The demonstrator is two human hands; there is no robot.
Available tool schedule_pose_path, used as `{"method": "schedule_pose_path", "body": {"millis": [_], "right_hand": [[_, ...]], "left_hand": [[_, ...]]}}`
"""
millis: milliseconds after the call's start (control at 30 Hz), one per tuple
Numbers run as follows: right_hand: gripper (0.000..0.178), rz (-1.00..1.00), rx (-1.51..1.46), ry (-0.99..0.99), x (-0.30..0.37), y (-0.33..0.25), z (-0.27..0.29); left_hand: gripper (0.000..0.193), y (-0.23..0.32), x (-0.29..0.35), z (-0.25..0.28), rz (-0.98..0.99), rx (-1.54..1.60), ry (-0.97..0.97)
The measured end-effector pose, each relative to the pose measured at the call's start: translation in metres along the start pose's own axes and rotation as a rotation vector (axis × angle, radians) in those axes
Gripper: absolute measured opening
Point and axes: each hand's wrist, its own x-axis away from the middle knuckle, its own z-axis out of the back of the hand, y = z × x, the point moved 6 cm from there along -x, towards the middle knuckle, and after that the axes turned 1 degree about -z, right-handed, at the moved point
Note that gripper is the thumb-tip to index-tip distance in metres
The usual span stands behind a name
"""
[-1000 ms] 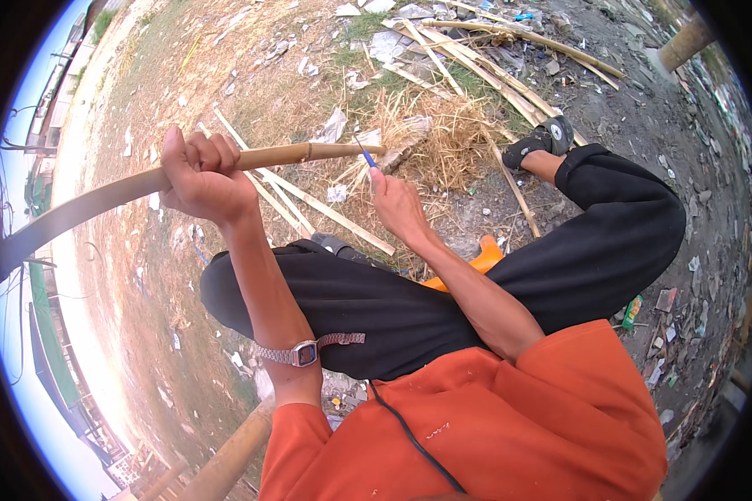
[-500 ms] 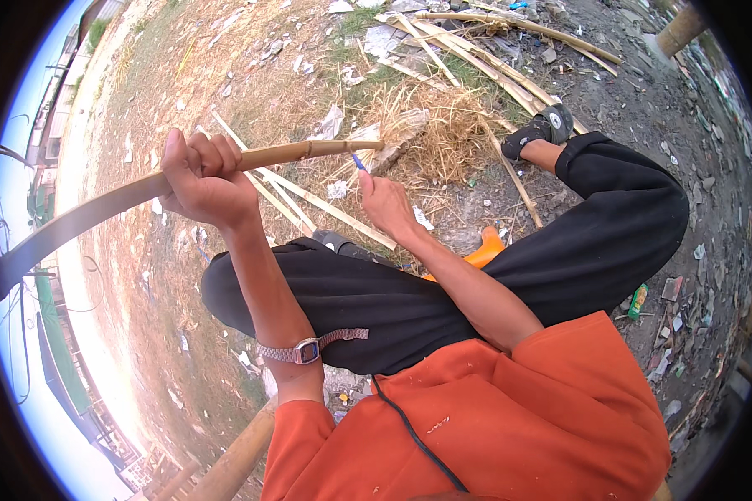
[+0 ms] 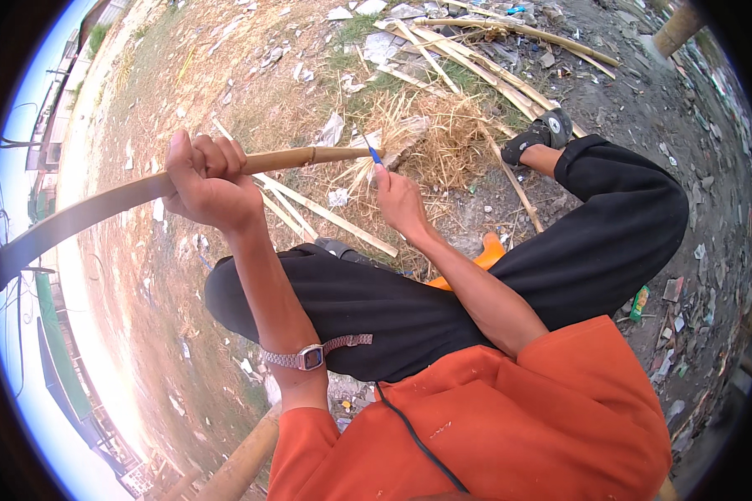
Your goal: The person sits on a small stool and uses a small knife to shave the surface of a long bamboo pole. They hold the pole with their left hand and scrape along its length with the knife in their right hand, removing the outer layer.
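Note:
My left hand [image 3: 213,185] is closed round a long bamboo pole [image 3: 305,157], which runs from the left edge to a far end above the straw. Beyond that end, my right hand [image 3: 402,202] grips a small knife [image 3: 375,156] with a blue handle; most of the handle is hidden in the fingers. Its thin blade points up and away, close to the pole's tip; whether it touches the bamboo I cannot tell. A heap of pale shavings and straw [image 3: 443,125] lies on the ground past the tip.
Split bamboo strips [image 3: 330,214] lie left of the straw, and longer lengths [image 3: 485,67] lie at the far right. An orange object [image 3: 489,250] rests between my legs. A bamboo post [image 3: 679,33] stands far right. Litter and rubble cover the ground.
My right hand and the knife have moved slightly right and away, toward the pole's tip, and more of the blade shows. My left hand keeps its hold, nearly unmoved.

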Motion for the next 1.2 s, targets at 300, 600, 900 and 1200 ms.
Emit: {"method": "schedule_pose_path", "body": {"millis": [300, 600, 900, 1200], "right_hand": [[0.062, -0.147, 0.104, -0.019, -0.019, 0.073, -0.018], [0.059, 0.005, 0.089, -0.005, 0.006, 0.006, -0.009], [0.061, -0.17, 0.139, -0.086, -0.01, 0.062, -0.014], [0.061, -0.001, 0.102, -0.052, 0.001, 0.009, -0.005]], "left_hand": [[0.043, -0.006, -0.001, -0.004, 0.087, 0.067, -0.212], [0.04, -0.008, -0.002, 0.004, 0.141, 0.223, -0.537], [0.04, -0.01, -0.005, 0.003, 0.148, 0.216, -0.464], [0.039, -0.009, -0.003, 0.003, 0.152, 0.218, -0.547]]}}
